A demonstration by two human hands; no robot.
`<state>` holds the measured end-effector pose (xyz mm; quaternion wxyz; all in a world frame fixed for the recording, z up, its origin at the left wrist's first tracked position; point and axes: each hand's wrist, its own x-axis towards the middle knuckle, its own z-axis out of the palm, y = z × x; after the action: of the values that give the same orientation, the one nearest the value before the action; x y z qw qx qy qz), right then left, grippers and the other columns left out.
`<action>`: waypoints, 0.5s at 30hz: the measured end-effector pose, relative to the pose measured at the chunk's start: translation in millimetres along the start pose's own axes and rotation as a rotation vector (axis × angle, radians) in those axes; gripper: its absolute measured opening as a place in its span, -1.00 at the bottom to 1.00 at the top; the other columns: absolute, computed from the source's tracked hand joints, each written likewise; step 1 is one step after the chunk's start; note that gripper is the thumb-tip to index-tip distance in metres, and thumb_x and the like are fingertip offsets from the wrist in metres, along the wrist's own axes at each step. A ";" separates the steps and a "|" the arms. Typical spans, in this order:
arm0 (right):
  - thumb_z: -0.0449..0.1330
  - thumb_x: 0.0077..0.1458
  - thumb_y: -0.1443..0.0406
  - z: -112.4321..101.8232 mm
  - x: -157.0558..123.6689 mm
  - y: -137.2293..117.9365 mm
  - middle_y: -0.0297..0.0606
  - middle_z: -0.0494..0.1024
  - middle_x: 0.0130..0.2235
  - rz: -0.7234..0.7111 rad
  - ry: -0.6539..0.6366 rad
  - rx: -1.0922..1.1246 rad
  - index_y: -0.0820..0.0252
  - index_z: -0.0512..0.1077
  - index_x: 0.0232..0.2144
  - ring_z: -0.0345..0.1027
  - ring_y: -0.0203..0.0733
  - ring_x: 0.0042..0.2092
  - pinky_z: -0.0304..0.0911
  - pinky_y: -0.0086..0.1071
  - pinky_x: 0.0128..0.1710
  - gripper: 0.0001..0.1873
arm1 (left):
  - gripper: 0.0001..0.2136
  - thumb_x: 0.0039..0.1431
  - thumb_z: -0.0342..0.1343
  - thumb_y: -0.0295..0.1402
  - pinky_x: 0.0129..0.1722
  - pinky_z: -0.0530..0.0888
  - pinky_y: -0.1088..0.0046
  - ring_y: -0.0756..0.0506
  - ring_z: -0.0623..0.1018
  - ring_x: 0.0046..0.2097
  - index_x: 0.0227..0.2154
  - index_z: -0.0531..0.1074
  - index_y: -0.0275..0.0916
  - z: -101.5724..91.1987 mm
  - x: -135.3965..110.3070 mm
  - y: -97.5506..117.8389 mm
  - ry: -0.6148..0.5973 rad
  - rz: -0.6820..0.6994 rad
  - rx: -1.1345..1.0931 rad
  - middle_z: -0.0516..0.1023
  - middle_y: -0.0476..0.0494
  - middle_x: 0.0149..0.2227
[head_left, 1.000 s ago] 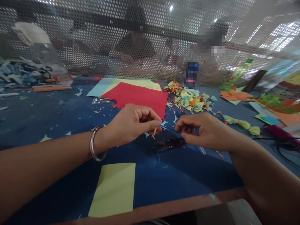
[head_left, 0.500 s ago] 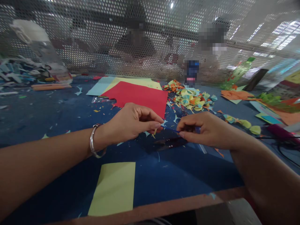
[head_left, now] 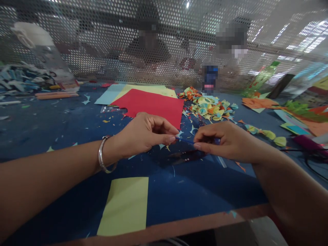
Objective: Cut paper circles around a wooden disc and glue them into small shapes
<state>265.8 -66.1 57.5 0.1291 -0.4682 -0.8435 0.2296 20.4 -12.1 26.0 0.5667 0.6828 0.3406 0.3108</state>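
Observation:
A thin blue strip (head_left: 186,139) stretches above the table between my hands; whether it is paper or cord I cannot tell. My left hand (head_left: 151,133), with a silver bangle at the wrist, pinches its left end between thumb and fingers. Thumb and curled fingers of my right hand (head_left: 220,141) close on its other end, and a bit of blue shows inside that grip. Beneath the hands lies a dark, blurred object with small pale dots (head_left: 187,158). A red sheet (head_left: 153,107) with a notched edge is just beyond my left hand.
A yellow sheet (head_left: 125,205) lies near the table's front edge. Cut paper pieces (head_left: 211,107) are heaped beyond my right hand. A bottle (head_left: 48,56) and paper scraps (head_left: 17,80) stand at the left; a green bottle (head_left: 263,78) and cables (head_left: 307,157) are at the right.
The small yellowish bit at my left fingertips now appears lower, below them. Both hands stay nearly in place, and the blue strip looks slightly straighter.

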 end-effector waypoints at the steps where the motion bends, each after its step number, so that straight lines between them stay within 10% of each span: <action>1: 0.15 0.23 0.22 0.2 0.0 0.0 -0.36 0.49 -0.47 -0.008 0.001 -0.002 0.19 0.47 -0.39 0.30 -0.32 -0.43 0.18 -0.45 -0.40 -0.79 | -0.89 -0.06 0.39 -0.42 -0.58 0.41 0.58 0.04 0.50 -0.53 -0.40 0.65 -0.20 0.3 0.1 0.4 0.000 -0.011 -0.020 0.64 -0.09 -0.45; 15: 0.14 0.22 0.31 3.1 -1.4 -0.9 -0.34 0.49 -0.46 -0.151 0.046 -0.073 0.23 0.46 -0.43 0.30 -0.36 -0.46 0.17 -0.49 -0.45 -0.81 | -0.87 0.12 0.30 -0.35 -0.67 0.24 0.73 0.03 0.59 -0.42 -0.31 0.60 -0.30 -4.3 0.2 9.2 -0.107 -0.225 -0.136 0.63 -0.15 -0.42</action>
<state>264.6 -68.5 55.2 0.1482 -0.4129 -0.8810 0.1772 18.0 -10.6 35.8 0.6603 0.6160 0.3623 0.2307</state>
